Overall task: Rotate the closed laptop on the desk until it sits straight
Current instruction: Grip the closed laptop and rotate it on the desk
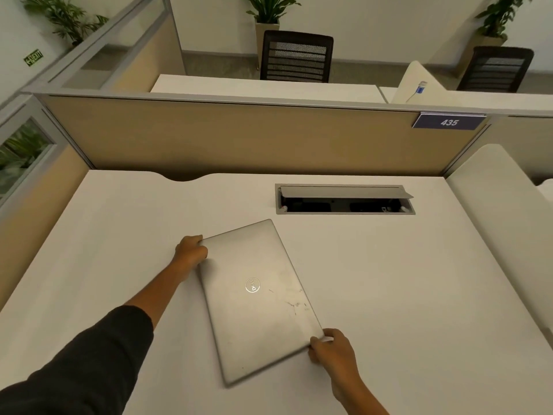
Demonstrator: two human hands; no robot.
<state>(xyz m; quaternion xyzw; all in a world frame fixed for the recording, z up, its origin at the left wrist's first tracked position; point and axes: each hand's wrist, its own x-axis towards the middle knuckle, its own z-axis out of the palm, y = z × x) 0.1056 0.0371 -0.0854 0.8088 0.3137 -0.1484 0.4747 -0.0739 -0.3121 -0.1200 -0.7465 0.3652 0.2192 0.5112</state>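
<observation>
A closed silver laptop (257,298) lies flat on the white desk (419,295), skewed so its long side runs from far left to near right. My left hand (191,252) grips its far left corner, fingers curled over the edge. My right hand (330,348) holds the near right corner, thumb on the lid. A round logo shows on the lid, and scuff marks sit toward the right corner.
A cable box (344,200) with its lid propped open is set into the desk behind the laptop. A tan partition (239,136) with a "435" plate (449,122) bounds the far edge. A white side panel (493,205) rises on the right. Chairs and plants stand beyond.
</observation>
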